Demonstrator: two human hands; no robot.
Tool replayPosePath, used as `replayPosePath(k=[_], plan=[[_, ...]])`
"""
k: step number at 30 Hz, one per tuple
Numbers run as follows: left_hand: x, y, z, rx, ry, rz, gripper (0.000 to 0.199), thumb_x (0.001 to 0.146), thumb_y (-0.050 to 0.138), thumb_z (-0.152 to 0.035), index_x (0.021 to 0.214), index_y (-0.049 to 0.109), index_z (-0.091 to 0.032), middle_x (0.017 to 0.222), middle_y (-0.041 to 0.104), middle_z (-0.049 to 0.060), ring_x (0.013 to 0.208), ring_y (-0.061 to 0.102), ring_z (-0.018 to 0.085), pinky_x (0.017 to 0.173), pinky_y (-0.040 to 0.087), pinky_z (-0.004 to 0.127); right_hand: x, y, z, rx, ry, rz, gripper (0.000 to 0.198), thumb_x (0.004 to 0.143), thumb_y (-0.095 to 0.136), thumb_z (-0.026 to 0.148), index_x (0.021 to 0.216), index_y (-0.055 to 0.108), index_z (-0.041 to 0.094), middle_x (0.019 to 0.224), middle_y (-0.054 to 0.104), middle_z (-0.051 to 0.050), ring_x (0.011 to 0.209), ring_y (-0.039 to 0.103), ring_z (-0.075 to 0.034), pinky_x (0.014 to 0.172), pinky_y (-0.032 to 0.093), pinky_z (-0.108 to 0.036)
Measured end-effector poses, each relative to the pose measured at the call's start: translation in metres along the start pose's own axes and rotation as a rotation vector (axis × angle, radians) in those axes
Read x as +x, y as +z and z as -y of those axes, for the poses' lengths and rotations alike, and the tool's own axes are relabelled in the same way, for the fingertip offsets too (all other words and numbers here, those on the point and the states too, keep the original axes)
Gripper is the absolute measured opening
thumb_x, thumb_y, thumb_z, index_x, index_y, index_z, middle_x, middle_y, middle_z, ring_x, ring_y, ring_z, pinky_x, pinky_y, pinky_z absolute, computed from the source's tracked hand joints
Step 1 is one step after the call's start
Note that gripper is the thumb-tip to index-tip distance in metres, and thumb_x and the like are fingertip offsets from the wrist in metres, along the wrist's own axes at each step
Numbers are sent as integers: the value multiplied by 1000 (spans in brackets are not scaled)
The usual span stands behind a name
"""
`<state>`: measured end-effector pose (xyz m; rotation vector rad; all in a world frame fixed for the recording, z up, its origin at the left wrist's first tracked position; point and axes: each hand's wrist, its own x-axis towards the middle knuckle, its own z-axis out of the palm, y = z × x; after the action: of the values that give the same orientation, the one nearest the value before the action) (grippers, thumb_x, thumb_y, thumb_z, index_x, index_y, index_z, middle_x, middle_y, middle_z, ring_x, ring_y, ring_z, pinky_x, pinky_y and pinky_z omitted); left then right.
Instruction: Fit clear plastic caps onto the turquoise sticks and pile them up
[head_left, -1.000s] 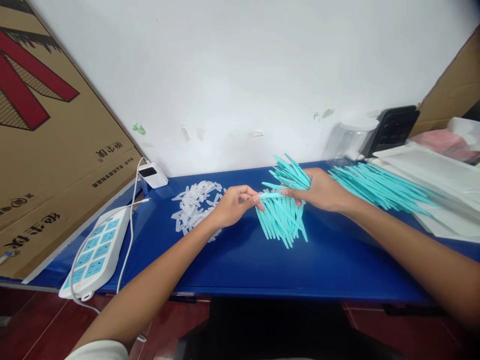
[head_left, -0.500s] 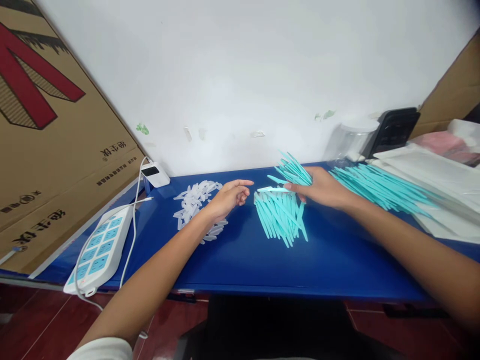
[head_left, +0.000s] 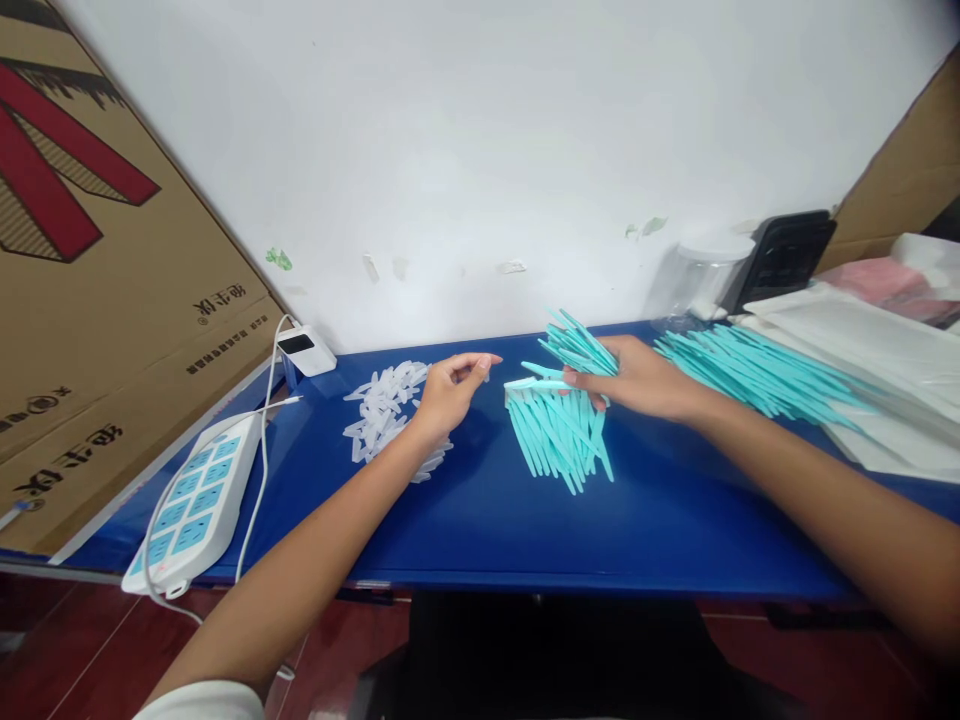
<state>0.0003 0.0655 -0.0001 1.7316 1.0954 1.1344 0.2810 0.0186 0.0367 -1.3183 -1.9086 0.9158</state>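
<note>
My right hand (head_left: 637, 378) is closed around a bundle of slim turquoise eyebrow razors (head_left: 576, 342); one razor (head_left: 536, 384) sticks out to the left from its thumb and fingertips. Below it on the table lies a pile of the same razors (head_left: 559, 435). To the left, my left hand (head_left: 450, 390) pinches thumb and index finger together on what looks like a small translucent cap (head_left: 487, 376), mostly hidden by the fingers. Beneath and beside that hand is a heap of translucent caps (head_left: 384, 410), partly covered by it.
A further spread of turquoise razors (head_left: 757, 370) lies at the right beside white sheets (head_left: 885, 340). Behind stand a clear jar (head_left: 709, 280) and a black holder (head_left: 787, 255). At left are a power strip (head_left: 199, 500), a small white device (head_left: 307, 350) and a large cardboard box (head_left: 135, 330).
My left index finger, stretched out before, has come together with the thumb in a pinch. The right hand has shifted slightly left, still holding the bundle and the single razor.
</note>
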Motion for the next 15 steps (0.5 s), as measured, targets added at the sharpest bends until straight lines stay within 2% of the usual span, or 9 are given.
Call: replayPosePath(k=[3,8,15], plan=[[1,0,0,-93,-52,-1,40,92,72,-54,105,79,-17,84,74,6,72,59,15,62,42,27,0,2,1,0,13,9,30,86,75,51,83,67,22,58,65,2,57,66,-20,61,50,-32],[0,2,-2,-150,-84,28,38,89,76,-51,104,75,-16,92,80,10,75,62,15,64,44,27,0,4,2,25,-8,19,25,85,76,46,85,69,22,58,64,3,53,64,-18,59,51,-31],[-2,2,-6,-183,-93,50,31,85,81,-42,103,79,-16,98,82,12,77,66,16,66,48,29,0,1,-1,44,26,5,28,84,77,48,86,69,22,59,64,3,53,63,-18,58,50,-32]])
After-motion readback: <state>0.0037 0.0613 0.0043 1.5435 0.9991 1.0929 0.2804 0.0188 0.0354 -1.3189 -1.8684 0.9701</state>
